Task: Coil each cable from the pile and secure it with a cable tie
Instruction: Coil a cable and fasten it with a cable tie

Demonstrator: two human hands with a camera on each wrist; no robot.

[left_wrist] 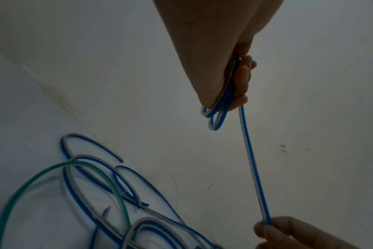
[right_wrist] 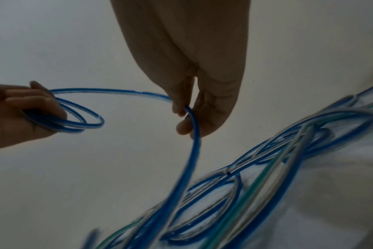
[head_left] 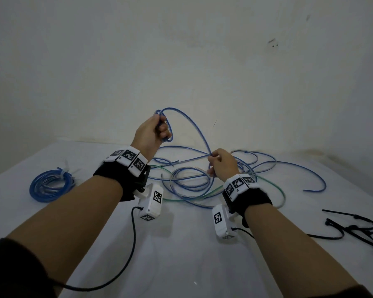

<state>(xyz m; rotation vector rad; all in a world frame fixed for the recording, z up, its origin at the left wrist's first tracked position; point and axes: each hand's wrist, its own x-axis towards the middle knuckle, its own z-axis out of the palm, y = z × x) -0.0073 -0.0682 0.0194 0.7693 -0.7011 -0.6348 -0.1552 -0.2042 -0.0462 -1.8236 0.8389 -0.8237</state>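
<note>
My left hand (head_left: pixel 157 127) is raised above the table and grips a small coil of blue cable (head_left: pixel 169 130), with several loops gathered in the fist (left_wrist: pixel 228 94). From the coil the same blue cable (head_left: pixel 194 127) arcs down to my right hand (head_left: pixel 215 161), which pinches it between thumb and fingers (right_wrist: pixel 187 114). Below the right hand the cable runs into the loose pile of blue, grey and green cables (head_left: pixel 202 179) on the white table (head_left: pixel 181 244).
A finished blue coil (head_left: pixel 50 187) bound with ties lies at the table's left. Black cable ties (head_left: pixel 357 231) are scattered at the right edge. A green cable (left_wrist: pixel 53 170) runs through the pile. A pale wall (head_left: pixel 181 61) stands behind the table.
</note>
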